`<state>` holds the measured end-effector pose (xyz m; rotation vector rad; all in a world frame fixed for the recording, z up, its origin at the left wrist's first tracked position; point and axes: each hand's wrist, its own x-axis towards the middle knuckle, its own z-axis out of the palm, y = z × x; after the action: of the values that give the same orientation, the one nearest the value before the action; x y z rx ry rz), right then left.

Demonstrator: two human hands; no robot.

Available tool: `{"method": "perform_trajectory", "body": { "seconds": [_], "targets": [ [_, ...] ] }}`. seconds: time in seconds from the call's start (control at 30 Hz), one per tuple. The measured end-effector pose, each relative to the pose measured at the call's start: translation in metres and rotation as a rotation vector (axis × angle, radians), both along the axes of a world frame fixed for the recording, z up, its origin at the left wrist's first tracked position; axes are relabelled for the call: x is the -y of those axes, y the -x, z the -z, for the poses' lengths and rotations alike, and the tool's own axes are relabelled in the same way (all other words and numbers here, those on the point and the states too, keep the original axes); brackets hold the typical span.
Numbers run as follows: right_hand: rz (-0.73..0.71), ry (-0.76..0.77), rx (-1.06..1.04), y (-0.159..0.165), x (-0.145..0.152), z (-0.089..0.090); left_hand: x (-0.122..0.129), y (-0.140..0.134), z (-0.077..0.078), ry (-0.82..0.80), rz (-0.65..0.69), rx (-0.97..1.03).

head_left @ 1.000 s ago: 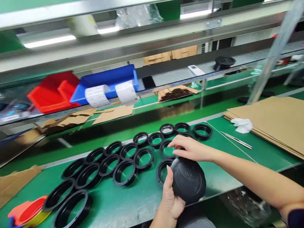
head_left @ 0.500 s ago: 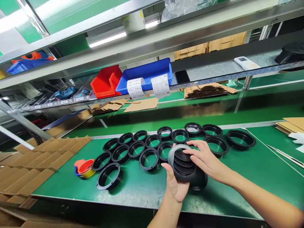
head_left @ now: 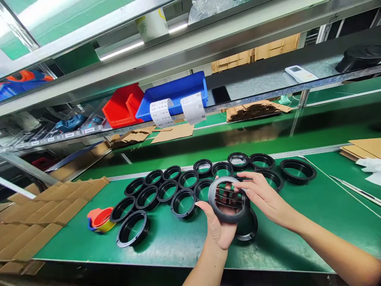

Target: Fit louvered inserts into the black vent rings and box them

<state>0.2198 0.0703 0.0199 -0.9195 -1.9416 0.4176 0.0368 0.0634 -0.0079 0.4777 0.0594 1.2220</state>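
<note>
A round black louvred air vent (head_left: 228, 212) is tilted up above the bench, its slats open so that fingers show through behind them. My left hand (head_left: 218, 230) grips it from below, with the thumb out at the left. The stretched fingers of my right hand (head_left: 262, 194) touch the upper right of its ring, and that thumb is hidden. A black rounded part (head_left: 248, 232) shows below and behind the vent; whether it is joined to it I cannot tell. Behind and left of my hands, several black rings (head_left: 183, 203) stand in rows on the green bench (head_left: 166, 242).
Rolls of coloured tape (head_left: 101, 219) sit at the left beside folded cardboard (head_left: 38, 218). A shelf above holds a red bin (head_left: 123, 106), a blue bin (head_left: 175, 93), a phone (head_left: 221, 94) and a white handheld device (head_left: 300, 74). Tweezers (head_left: 354, 188) lie at right.
The vent's slats have gone from closed to open, and its face has turned more toward me. My right fingers have shifted from the slats to the ring's edge. The view has moved slightly.
</note>
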Motion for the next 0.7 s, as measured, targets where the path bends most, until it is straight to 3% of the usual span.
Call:
{"method": "perform_trajectory", "body": {
  "seconds": [0.2, 0.37, 0.57, 0.63, 0.7],
  "targets": [
    [0.059, -0.061, 0.055, -0.005, 0.002, 0.01, -0.009, -0.01, 0.002, 0.063, -0.012, -0.049],
    [-0.038, -0.262, 0.362, -0.004, 0.007, 0.022, -0.007, -0.017, 0.012, 0.28, -0.002, -0.121],
    [-0.024, -0.056, 0.374, -0.033, 0.0, 0.011, -0.001, -0.057, 0.016, 0.133, 0.159, -0.311],
    [0.105, -0.02, 0.327, -0.064, -0.017, 0.013, 0.002, -0.073, 0.018, 0.054, 0.115, -0.325],
    [0.397, 0.013, 0.324, -0.104, -0.041, 0.021, 0.007, -0.085, 0.029, -0.099, 0.096, -0.413]
  ]
}}
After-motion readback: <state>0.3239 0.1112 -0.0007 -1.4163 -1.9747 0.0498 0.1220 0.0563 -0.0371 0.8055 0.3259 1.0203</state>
